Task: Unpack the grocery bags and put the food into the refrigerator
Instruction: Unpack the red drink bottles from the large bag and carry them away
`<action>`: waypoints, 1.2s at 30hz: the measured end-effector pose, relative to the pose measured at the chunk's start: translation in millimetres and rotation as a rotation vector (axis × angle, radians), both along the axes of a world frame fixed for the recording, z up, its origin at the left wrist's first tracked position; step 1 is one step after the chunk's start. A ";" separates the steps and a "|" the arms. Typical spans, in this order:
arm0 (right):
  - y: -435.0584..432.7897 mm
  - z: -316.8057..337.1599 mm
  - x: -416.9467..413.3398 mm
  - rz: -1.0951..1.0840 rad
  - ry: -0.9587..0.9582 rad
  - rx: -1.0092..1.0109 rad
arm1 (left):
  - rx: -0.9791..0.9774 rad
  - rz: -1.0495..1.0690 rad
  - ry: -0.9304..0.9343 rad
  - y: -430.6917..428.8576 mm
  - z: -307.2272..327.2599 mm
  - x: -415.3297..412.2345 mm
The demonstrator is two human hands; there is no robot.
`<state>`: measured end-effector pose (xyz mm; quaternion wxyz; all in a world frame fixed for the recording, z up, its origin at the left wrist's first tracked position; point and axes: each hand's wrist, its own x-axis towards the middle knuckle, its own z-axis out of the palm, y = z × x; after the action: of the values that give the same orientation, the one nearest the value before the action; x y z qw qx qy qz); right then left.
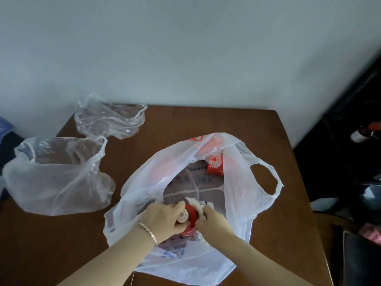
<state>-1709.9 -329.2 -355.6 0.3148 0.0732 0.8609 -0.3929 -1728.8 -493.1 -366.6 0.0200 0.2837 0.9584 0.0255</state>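
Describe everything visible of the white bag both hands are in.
The white bag is thin translucent plastic, red print at its far rim, blue print near its front. It slumps on the brown table, mouth open upward, one handle loop spread right. Inside it, the left hand and right hand grip a red package.

Legible text: none. White grocery bag (243,193): blue characters near side, dark print inside, red-orange logo far rim, all blurred. Red packet (215,167): white mark, unreadable. Red item (190,213) in my left grip (165,218) and right grip (213,221): white label, blurred.
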 end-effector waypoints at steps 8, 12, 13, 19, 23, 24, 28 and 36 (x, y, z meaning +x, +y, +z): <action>33.5 80.4 16.8 -0.175 0.195 -0.085 | 0.005 0.278 -0.101 -2.6 44.5 -8.7; 45.6 133.8 40.1 -0.232 0.400 0.077 | 0.135 0.077 0.104 -2.3 109.7 -24.2; 46.1 144.3 48.9 -0.264 0.426 0.134 | 0.144 -0.009 0.145 1.3 127.5 -26.0; 48.0 180.3 120.2 -0.523 0.540 0.343 | 0.217 -0.392 0.310 35.4 193.5 -14.6; 50.2 182.3 159.8 -0.933 0.633 0.042 | 0.302 -0.452 0.286 74.0 214.8 21.3; 50.1 183.5 165.9 -1.037 0.662 -0.073 | 0.293 -0.487 0.300 82.6 216.6 29.2; 60.1 201.7 206.8 -1.337 0.717 -0.313 | 0.191 -0.628 0.307 116.2 232.0 73.5; 109.8 212.3 415.4 -1.448 0.586 0.010 | 0.160 -0.974 0.425 207.6 252.3 238.4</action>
<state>-1294.5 -219.4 -143.2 -0.2604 0.5117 0.6484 -0.4999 -1490.4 -285.5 -114.3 -0.1868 0.6951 0.6937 0.0283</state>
